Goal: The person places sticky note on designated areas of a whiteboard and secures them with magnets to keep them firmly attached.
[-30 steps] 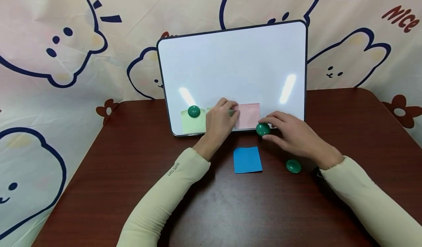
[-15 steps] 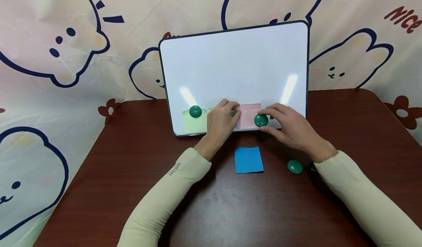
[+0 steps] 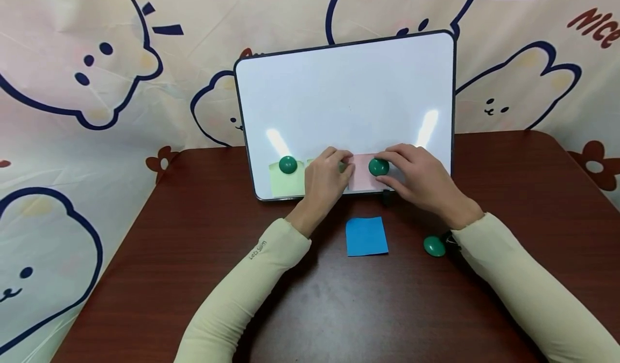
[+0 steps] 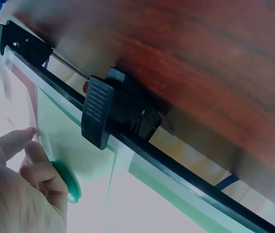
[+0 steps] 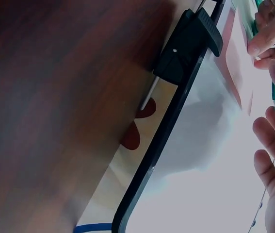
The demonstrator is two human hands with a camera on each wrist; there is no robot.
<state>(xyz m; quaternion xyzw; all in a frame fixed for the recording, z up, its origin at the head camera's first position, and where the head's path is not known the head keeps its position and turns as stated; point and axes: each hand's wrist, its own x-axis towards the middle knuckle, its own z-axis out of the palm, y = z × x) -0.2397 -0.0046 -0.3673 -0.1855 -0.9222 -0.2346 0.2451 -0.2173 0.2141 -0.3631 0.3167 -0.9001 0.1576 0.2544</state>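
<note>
A whiteboard [image 3: 349,94] stands on the table, with sticky notes along its lower edge. My left hand [image 3: 325,185] pinches the left edge of the pink sticky note [image 3: 359,177] against the board. My right hand [image 3: 423,180] grips a round green magnet [image 3: 379,167] by its sides, over that pink note. A light green note [image 3: 287,184] at the left lies under another green magnet [image 3: 288,164]. A second light green note [image 4: 72,145], mostly hidden by my left hand in the head view, has a green magnet [image 4: 67,179] beside my fingers in the left wrist view.
A blue sticky note [image 3: 366,236] lies on the brown table [image 3: 329,309] before the board. Near my right wrist rests a loose green magnet [image 3: 434,246]. Black clamp-like feet [image 4: 122,109] hold the board's lower edge. A patterned cloth [image 3: 208,13] hangs behind.
My right hand has moved up and left with the green magnet, from the board's lower edge onto the pink note. The left hand stays at the note's left edge.
</note>
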